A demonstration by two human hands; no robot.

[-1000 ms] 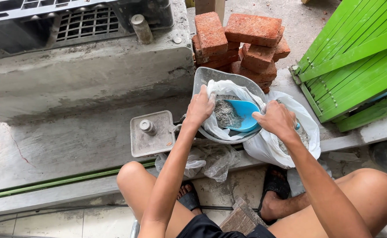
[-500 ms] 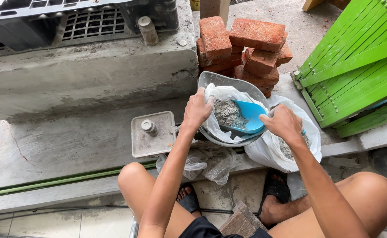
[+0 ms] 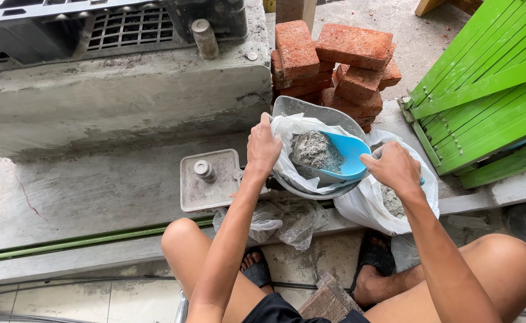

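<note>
You are working in soft, even daylight; nothing is dim. Shadows are faint and diffuse, deepest under the concrete ledge point(image 3: 125, 113) and beneath your legs. The white bags point(image 3: 388, 197) read bright but hold detail, with mild glare on the clear plastic point(image 3: 287, 218). Focus is sharp across your hands, the blue scoop point(image 3: 344, 157) and the bricks point(image 3: 335, 60). Wide-angle bending shows at the edges, where the green slats point(image 3: 490, 90) splay outward.

One head-worn camera looks steeply down from close above, left hand point(image 3: 263, 146) and right hand point(image 3: 396, 168) mid-frame, knees below them.
</note>
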